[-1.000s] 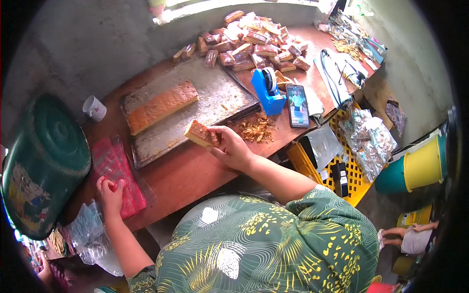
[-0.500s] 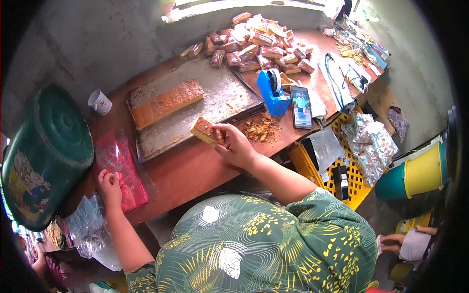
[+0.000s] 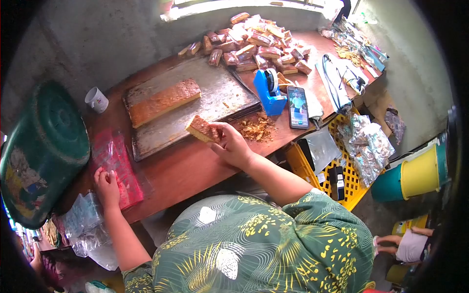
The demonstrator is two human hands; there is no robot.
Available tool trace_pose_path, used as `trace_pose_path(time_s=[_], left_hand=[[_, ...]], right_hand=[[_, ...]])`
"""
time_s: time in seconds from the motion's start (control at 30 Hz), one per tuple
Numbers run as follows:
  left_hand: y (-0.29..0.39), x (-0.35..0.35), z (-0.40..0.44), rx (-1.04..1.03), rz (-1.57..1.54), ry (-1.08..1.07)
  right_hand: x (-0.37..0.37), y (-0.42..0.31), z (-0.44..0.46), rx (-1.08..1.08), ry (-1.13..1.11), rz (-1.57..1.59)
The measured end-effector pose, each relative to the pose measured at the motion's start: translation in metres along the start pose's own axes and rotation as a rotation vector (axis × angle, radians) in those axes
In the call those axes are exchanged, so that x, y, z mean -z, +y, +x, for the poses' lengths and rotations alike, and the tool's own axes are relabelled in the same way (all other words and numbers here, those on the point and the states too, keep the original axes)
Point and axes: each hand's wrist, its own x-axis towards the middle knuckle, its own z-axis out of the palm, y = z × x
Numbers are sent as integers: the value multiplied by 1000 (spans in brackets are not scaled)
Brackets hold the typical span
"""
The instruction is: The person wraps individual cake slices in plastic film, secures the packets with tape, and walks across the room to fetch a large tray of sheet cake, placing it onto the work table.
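Observation:
A cut slice of brown-topped cake [image 3: 201, 130] is in my right hand [image 3: 233, 146], held between thumb and fingers above the table's front part. My left hand [image 3: 107, 188] rests at the left edge of a stack of red-printed clear plastic wrappers [image 3: 124, 168]. Its fingers are curled and pinch at the top wrapper. Behind the held slice, a long block of the same cake [image 3: 166, 103] lies on a worn metal baking tray [image 3: 215, 83]. Brown crumbs [image 3: 256, 128] are heaped to the right of my right hand.
Wrapped cake bars [image 3: 259, 41] are piled at the back. A blue tape dispenser [image 3: 269, 95] and a phone [image 3: 297, 107] stand right of the tray. On the left are a white mug [image 3: 96, 100] and a large green tub [image 3: 53, 146]. A yellow crate [image 3: 351, 195] sits at lower right.
The view has shifted slightly. The cake slice stays in my right hand at about the same place, and my left hand's fingers have moved a little on the wrappers.

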Motion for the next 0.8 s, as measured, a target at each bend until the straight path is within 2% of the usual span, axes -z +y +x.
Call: trace_pose_path(time_s=[0.1, 0.37, 0.5, 0.63, 0.8], left_hand=[[3, 0, -1, 54, -63, 0], [16, 8, -4, 8, 14, -2], [2, 1, -3, -16, 0, 12], [-2, 0, -2, -14, -32, 21], [5, 2, -4, -28, -9, 23]], right_hand=[[0, 1, 0, 35, 14, 15], [3, 8, -1, 100, -32, -4], [4, 9, -2, 82, -63, 57], [6, 10, 0, 156, -45, 20], [7, 4, 0, 18, -55, 98]])
